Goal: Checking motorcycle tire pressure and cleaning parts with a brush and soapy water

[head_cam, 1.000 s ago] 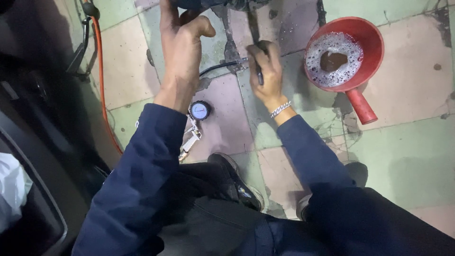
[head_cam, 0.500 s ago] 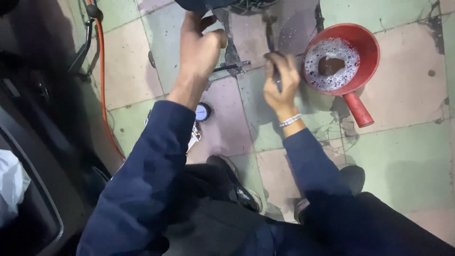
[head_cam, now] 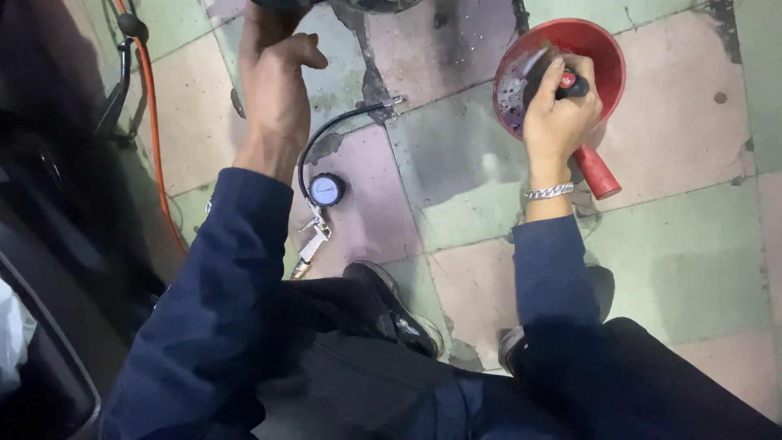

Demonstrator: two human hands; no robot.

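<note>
The small tool (head_cam: 562, 77), black shaft w/ a red-and-black grip, sits in the right hand (head_cam: 558, 114); its dark end dips into the red pan (head_cam: 607, 57). Fingers of that hand are wrapped tight round the grip, thumb on top. The pan rests on the floor (head_cam: 472, 171) toward the far right of the tiled area, w/ foamy liquid inside and a red handle (head_cam: 597, 169) sticking out toward the person, just beside the right wrist. A silver chain bracelet (head_cam: 548, 192) circles that wrist, above a dark blue sleeve.

Left hand (head_cam: 277, 81) is raised at the far left of the tiles, reaching up to a dark object (head_cam: 366, 4) at the top edge of view; fingers are curled, thumb out, but what they grip is cut off, so can't tell if they hold anything.

Between the two arms, on the floor, lies a tyre inflator gauge (head_cam: 327, 190): round pale dial, metal trigger lever below, black hose (head_cam: 342, 122) curving up to a metal tip near a cracked tile joint. It's apart from both hands.

Orange hose (head_cam: 155, 155) runs along the floor's left edge, next to dark bodywork. A black shoe (head_cam: 399, 314) shows at the near edge, by the person's knees.
</note>
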